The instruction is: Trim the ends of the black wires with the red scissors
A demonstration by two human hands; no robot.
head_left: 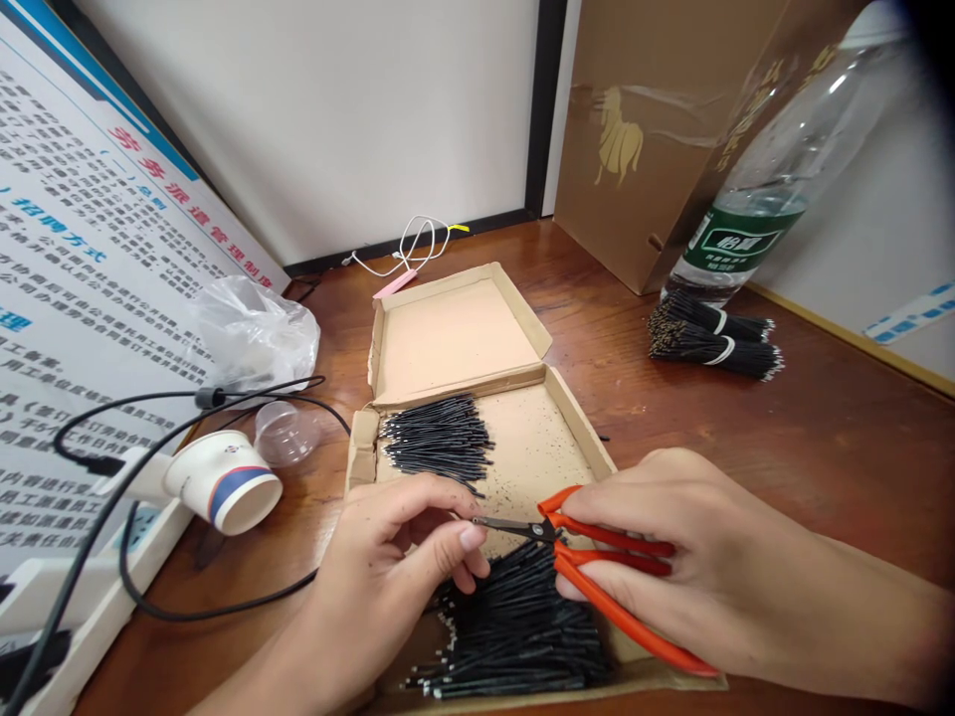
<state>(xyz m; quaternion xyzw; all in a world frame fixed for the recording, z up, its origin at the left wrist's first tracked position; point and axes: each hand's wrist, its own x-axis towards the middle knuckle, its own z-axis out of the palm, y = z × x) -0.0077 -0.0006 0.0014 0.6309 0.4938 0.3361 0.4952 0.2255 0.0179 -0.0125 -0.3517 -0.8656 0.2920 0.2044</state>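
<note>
My right hand [671, 547] grips red-handled pliers [604, 572], whose dark jaws point left. My left hand [403, 557] pinches a thin black wire at the plier tips, thumb and forefinger closed; the wire itself is barely visible. Both hands hover over an open cardboard box [567, 408]. Under them lies a large pile of short black wires [514, 626]. A smaller pile of black wires [437, 438] sits at the box's far left.
Two banded bundles of black wires [708, 333] lie by a clear water bottle [776, 169] at the right. A tipped paper cup [224, 482], black cable [149, 418], plastic bag [254, 328] and printed board [82, 249] crowd the left. A brown paper bag [634, 129] stands behind.
</note>
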